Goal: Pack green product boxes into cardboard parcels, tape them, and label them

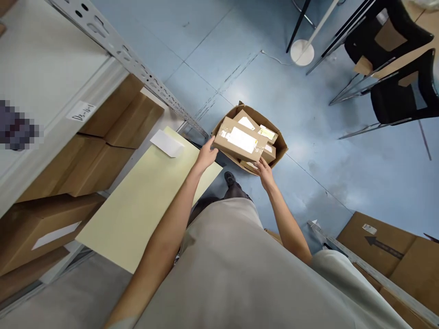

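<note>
Between my two hands is a brown cardboard box (236,139) with a white label on its upper face. My left hand (206,155) grips its left end, and my right hand (264,172) has its fingers at the lower right corner. The box lies over a larger open carton (281,139) on the floor; whether it rests on the contents cannot be made out. Inside the carton are several smaller labelled boxes (268,133), partly hidden by the held box. My fingertips are partly hidden behind the box.
A pale yellow board (137,201) with a folded white paper (167,143) lies left. Beside it a metal rack (137,64) holds several cartons (85,167). Black chairs (394,100) and a white round stand base (302,52) stand at upper right. Large cartons (380,242) sit lower right.
</note>
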Demonstrator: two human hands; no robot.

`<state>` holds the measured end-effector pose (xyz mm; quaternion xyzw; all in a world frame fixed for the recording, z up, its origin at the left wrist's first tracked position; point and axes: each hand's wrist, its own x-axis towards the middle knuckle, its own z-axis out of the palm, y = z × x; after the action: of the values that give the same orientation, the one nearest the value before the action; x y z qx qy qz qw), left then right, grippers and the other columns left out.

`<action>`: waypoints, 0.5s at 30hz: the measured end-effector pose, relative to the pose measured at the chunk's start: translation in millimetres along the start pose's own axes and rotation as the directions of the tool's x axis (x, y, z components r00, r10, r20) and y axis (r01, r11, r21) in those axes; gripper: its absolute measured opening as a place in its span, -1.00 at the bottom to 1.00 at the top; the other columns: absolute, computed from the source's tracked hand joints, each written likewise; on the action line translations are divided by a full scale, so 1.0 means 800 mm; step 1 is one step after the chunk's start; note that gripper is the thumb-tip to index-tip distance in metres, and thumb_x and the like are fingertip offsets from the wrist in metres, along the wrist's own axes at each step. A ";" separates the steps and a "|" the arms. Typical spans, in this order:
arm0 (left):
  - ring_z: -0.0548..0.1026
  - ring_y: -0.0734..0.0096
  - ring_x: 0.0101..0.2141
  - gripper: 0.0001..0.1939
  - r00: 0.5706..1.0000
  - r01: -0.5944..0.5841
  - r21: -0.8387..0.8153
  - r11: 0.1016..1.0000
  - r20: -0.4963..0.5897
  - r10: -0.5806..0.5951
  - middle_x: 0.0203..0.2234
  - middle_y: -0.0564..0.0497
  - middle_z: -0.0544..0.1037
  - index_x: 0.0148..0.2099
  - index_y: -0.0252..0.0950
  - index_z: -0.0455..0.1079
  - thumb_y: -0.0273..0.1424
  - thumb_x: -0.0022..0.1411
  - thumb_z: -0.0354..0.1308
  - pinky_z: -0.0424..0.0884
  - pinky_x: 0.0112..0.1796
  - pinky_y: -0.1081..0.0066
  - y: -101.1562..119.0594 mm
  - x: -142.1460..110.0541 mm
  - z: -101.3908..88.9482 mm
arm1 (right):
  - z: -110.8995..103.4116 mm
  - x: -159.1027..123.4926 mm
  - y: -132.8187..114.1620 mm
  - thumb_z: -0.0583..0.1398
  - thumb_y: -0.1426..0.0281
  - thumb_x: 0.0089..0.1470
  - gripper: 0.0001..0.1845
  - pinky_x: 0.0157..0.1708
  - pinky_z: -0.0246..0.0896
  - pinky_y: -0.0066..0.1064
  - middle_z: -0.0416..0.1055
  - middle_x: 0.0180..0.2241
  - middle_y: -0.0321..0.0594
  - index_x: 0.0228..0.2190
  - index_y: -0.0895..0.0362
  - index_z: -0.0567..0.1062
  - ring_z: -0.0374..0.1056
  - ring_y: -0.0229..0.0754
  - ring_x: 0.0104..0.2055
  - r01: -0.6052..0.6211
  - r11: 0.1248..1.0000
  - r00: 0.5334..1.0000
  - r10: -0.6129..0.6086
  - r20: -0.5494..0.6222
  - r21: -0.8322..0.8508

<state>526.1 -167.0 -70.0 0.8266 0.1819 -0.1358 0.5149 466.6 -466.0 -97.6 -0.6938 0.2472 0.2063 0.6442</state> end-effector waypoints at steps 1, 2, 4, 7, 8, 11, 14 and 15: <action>0.55 -0.05 0.37 -0.33 0.999 0.041 -0.021 0.999 -0.012 -0.041 0.41 -0.12 0.56 0.46 -0.23 0.51 -0.51 0.34 0.13 0.51 0.37 -0.04 -0.001 0.009 0.003 | 0.003 0.008 0.005 0.31 -0.11 0.19 -0.16 0.29 0.49 0.00 0.51 0.39 -0.04 0.36 0.01 0.53 0.49 0.11 0.36 -0.051 0.998 0.998 0.052 -0.018 0.020; 0.55 -0.07 0.38 -0.34 0.996 0.079 -0.046 0.996 -0.027 -0.080 0.41 -0.12 0.55 0.45 -0.20 0.52 -0.50 0.33 0.15 0.51 0.38 -0.07 -0.003 0.013 0.005 | 0.006 0.013 0.010 0.32 -0.10 0.20 -0.18 0.29 0.49 0.00 0.51 0.39 0.01 0.34 0.04 0.54 0.51 0.11 0.36 -0.100 0.994 0.994 0.101 -0.034 0.039; 0.55 -0.05 0.38 -0.39 0.991 0.121 -0.101 0.988 -0.047 -0.126 0.41 -0.15 0.56 0.41 -0.18 0.55 -0.46 0.35 0.17 0.48 0.40 -0.08 -0.013 0.007 0.007 | 0.009 0.016 0.022 0.34 -0.05 0.20 -0.26 0.29 0.50 0.00 0.55 0.35 0.07 0.27 0.08 0.57 0.54 0.11 0.34 -0.167 0.983 0.985 0.170 -0.036 0.070; 0.60 0.04 0.33 -0.51 0.990 0.133 -0.149 0.980 -0.035 -0.139 0.31 -0.24 0.65 0.28 -0.28 0.60 -0.42 0.37 0.13 0.44 0.43 -0.03 -0.032 -0.031 0.011 | 0.010 0.015 0.036 0.36 -0.01 0.19 -0.41 0.27 0.51 0.00 0.63 0.27 0.10 0.10 0.08 0.62 0.59 0.10 0.28 -0.234 0.967 0.972 0.234 0.011 0.099; 0.63 0.05 0.29 -0.56 0.988 0.144 -0.156 0.977 -0.026 -0.150 0.25 -0.25 0.69 0.22 -0.31 0.62 -0.41 0.37 0.13 0.44 0.43 -0.02 -0.038 -0.047 0.012 | 0.010 0.015 0.039 0.36 -0.01 0.19 -0.45 0.26 0.52 -0.02 0.65 0.25 0.10 0.05 0.08 0.63 0.61 0.09 0.26 -0.255 0.962 0.967 0.254 0.020 0.102; 0.69 0.07 0.20 -0.68 0.981 0.190 -0.176 0.966 -0.008 -0.195 0.12 -0.24 0.75 0.06 -0.31 0.65 -0.37 0.38 0.17 0.49 0.38 0.01 -0.051 -0.095 0.012 | 0.016 0.020 0.042 0.37 0.01 0.17 -0.51 0.22 0.53 -0.08 0.68 0.21 0.10 -0.03 0.08 0.63 0.65 0.05 0.18 -0.296 0.950 0.955 0.293 0.041 0.101; 0.68 0.05 0.19 -0.72 0.971 0.226 -0.232 0.946 -0.027 -0.238 0.11 -0.23 0.76 0.02 -0.28 0.65 -0.32 0.40 0.19 0.52 0.34 0.02 -0.061 -0.133 0.007 | 0.030 0.032 0.040 0.37 0.01 0.14 -0.49 0.18 0.53 -0.12 0.71 0.15 0.06 -0.02 0.08 0.62 0.66 0.01 0.12 -0.284 0.955 0.958 0.279 0.073 0.080; 0.68 0.03 0.19 -0.72 0.967 0.234 -0.256 0.938 -0.041 -0.252 0.11 -0.23 0.75 0.02 -0.28 0.65 -0.29 0.40 0.21 0.52 0.34 0.01 -0.063 -0.144 0.003 | 0.036 0.037 0.038 0.37 0.00 0.13 -0.48 0.17 0.53 -0.14 0.72 0.13 0.04 -0.01 0.08 0.62 0.66 0.01 0.11 -0.273 0.959 0.960 0.267 0.085 0.073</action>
<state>400.2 -167.6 -64.0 0.7311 0.3169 -0.1442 0.5867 472.2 -441.0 -142.0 -0.6178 0.3237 0.3075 0.6473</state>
